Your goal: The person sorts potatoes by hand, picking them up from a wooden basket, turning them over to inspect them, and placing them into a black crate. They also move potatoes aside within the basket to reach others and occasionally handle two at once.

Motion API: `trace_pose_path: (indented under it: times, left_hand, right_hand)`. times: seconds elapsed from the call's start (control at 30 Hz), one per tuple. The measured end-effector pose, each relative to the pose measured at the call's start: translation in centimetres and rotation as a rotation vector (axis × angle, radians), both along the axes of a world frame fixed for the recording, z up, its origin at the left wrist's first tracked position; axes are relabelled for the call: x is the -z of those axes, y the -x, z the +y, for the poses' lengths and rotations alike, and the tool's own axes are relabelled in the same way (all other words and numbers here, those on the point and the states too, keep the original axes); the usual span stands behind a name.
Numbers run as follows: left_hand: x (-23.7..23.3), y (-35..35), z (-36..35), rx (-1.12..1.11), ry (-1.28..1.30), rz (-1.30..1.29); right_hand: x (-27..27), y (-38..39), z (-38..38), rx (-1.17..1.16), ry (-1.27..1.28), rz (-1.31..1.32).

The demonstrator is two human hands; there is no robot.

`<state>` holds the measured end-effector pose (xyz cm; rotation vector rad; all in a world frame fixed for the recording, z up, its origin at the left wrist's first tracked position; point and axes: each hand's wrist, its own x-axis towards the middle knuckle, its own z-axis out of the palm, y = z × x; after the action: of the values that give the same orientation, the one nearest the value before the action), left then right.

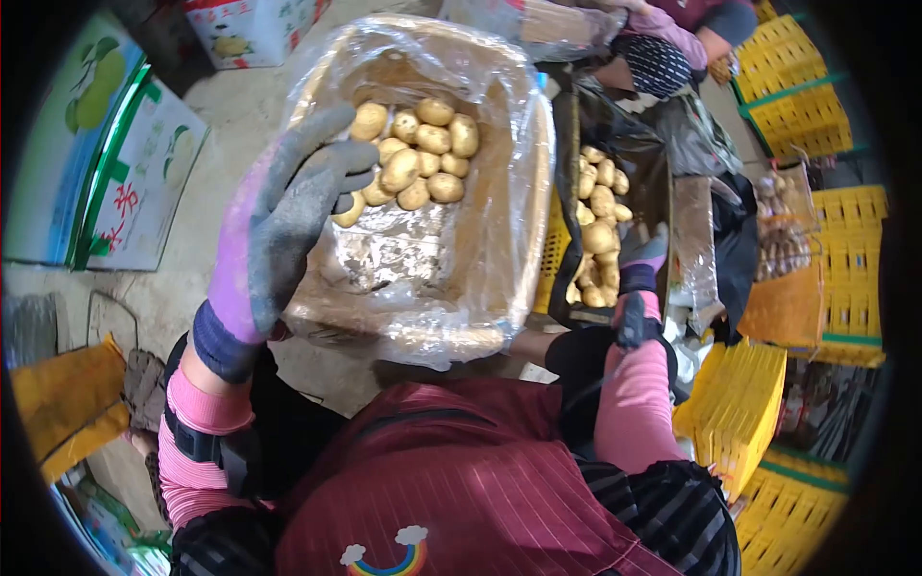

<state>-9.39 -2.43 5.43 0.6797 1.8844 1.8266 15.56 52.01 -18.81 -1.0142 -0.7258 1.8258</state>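
Observation:
My left hand (pixel 303 197), in a grey and purple work glove, reaches over the left side of a basket (pixel 541 182) lined with clear plastic. Its fingers are extended and apart, just beside several potatoes (pixel 400 170) heaped toward the far end; I see nothing held. The near part of the lining is bare and shiny. To the right, my right hand (pixel 645 250), gloved alike, is at the right edge of a long crate (pixel 669 182) with a dark liner. Thumb and fingers look spread next to the potatoes (pixel 601 202) inside; part of the hand is blurred.
Another person's patterned sleeve (pixel 658 65) shows beyond the crate. Yellow plastic crates (pixel 850 259) stack along the right, near a bag of round produce (pixel 780 226). Printed cartons (pixel 144 178) stand at left on the floor (pixel 235 110). A folded orange-brown item (pixel 72 403) lies lower left.

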Motion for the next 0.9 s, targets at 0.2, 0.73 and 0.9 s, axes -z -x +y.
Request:
trace_pose_path:
  times: [0.2, 0.73, 0.9]
  left_hand:
    - [-1.1, 0.6, -2.5, -0.087, -0.057, 0.372]
    - [0.0, 1.3, -2.8, -0.814, 0.52, 0.429]
    - [0.4, 2.0, -6.2, -0.447, -0.157, 0.049]
  right_hand:
    - [-19.0, 18.3, -21.6, -0.91, -0.589, -0.179]
    - [8.4, 35.1, -30.4, -1.532, -1.818, -1.591]
    - [8.3, 33.0, -28.1, -1.209, -0.628, -0.68]
